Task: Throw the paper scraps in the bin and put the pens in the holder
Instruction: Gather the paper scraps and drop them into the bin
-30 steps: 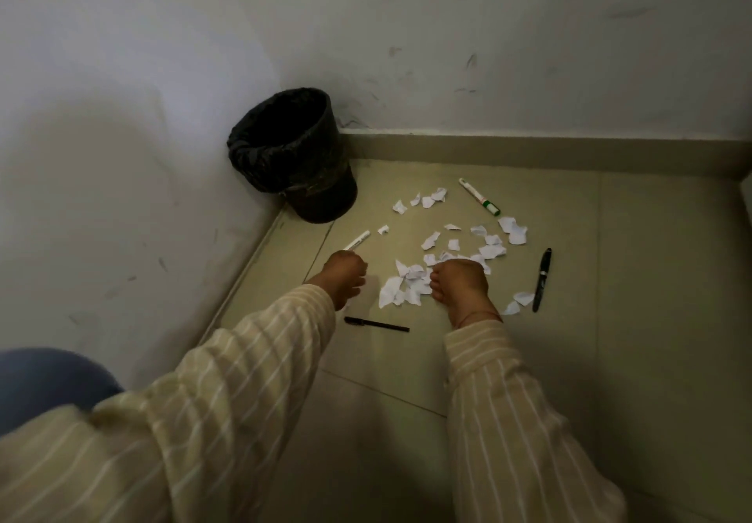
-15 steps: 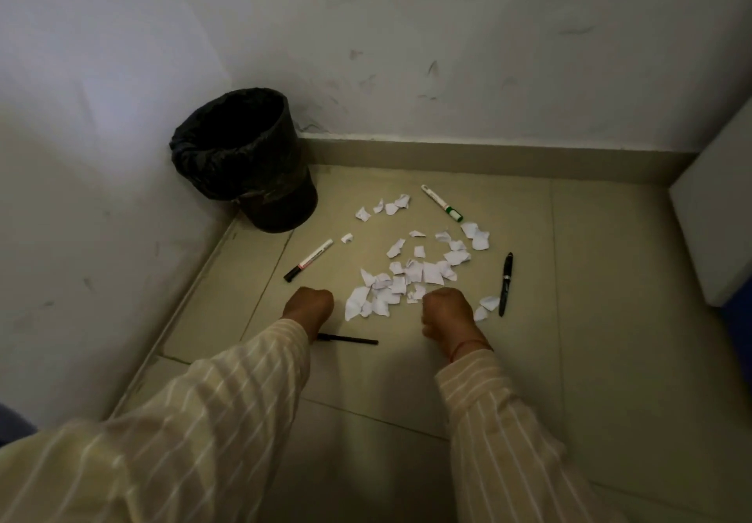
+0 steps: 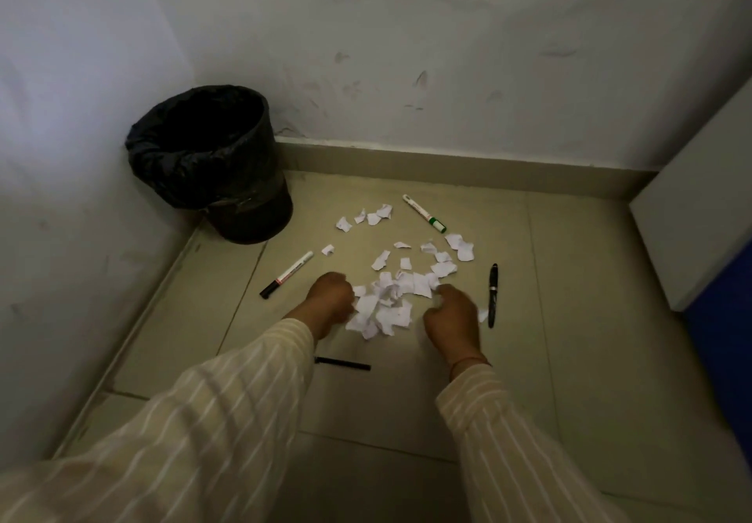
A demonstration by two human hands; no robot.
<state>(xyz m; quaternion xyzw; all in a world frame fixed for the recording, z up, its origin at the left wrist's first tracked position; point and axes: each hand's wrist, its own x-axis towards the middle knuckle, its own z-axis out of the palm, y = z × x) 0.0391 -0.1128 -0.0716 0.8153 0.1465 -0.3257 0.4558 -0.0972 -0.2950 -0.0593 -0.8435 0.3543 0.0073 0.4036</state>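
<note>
White paper scraps (image 3: 382, 307) lie heaped on the tiled floor, with several more (image 3: 443, 256) scattered behind. My left hand (image 3: 331, 294) rests curled against the heap's left side; my right hand (image 3: 451, 315) is curled at its right side, fingers touching scraps. Whether either hand holds paper is hidden. A black-lined bin (image 3: 207, 156) stands in the corner. A white marker with a black cap (image 3: 287, 274), a white marker with a green cap (image 3: 425, 214), a black pen (image 3: 492, 294) and a thin black pen (image 3: 344, 364) lie around. No holder is in view.
Walls (image 3: 447, 54) close the left and far sides, with a beige skirting (image 3: 447, 164) along the far one. A white cabinet side (image 3: 700, 213) with something blue (image 3: 728, 343) below stands at the right.
Both hands have moved inward against the scraps, which are now bunched into a tighter heap between them. The camera view has shifted slightly.
</note>
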